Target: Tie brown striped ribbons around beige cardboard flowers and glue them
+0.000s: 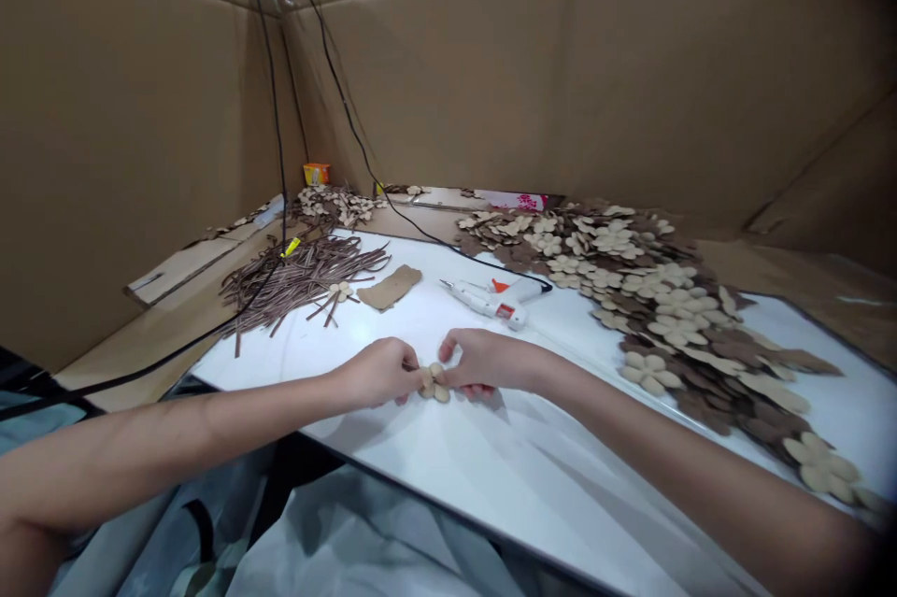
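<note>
A small beige flower (435,385) is held just above the white board (413,447), between my two hands. My left hand (382,373) pinches its left side with thumb and finger. From the right, my right hand (483,362) grips the other side, its fingers curled. Beyond my hands lies a white glue gun (483,301) with an orange trigger, its nozzle pointing left. A piece of brown cardboard (390,288) rests to the left of the gun. One beige flower (340,291) with brown strips sits farther left.
Thin brown strips (280,284) are heaped at the left. Many beige and brown flowers (679,317) are piled along the right. Black cables (350,111) hang across the board's back. An orange box (316,174) stands in the far corner, by tall cardboard walls (491,64).
</note>
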